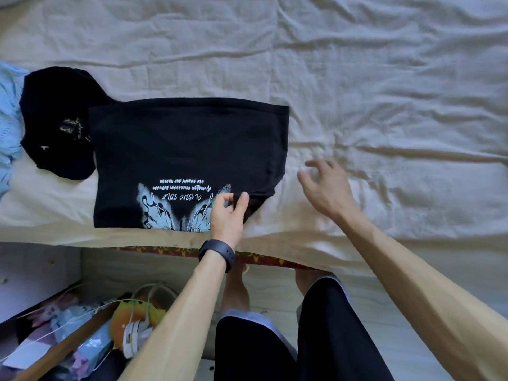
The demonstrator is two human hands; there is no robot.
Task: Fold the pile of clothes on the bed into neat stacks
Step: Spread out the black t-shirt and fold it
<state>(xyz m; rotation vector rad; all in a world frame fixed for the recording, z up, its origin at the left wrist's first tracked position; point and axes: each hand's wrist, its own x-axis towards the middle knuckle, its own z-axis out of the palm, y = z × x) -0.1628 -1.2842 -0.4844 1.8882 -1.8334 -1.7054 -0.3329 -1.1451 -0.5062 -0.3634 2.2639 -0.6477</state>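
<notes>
Cream sheet [384, 78], left hand [228, 213] pinching black T-shirt [189, 144] edge, right hand [327, 185] splayed empty beside

Two black garments: printed tee [187, 149], dark bundle [55, 119]. One blue garment [9, 119]. Two hands: left hand [228, 213], right hand [327, 188].
</notes>
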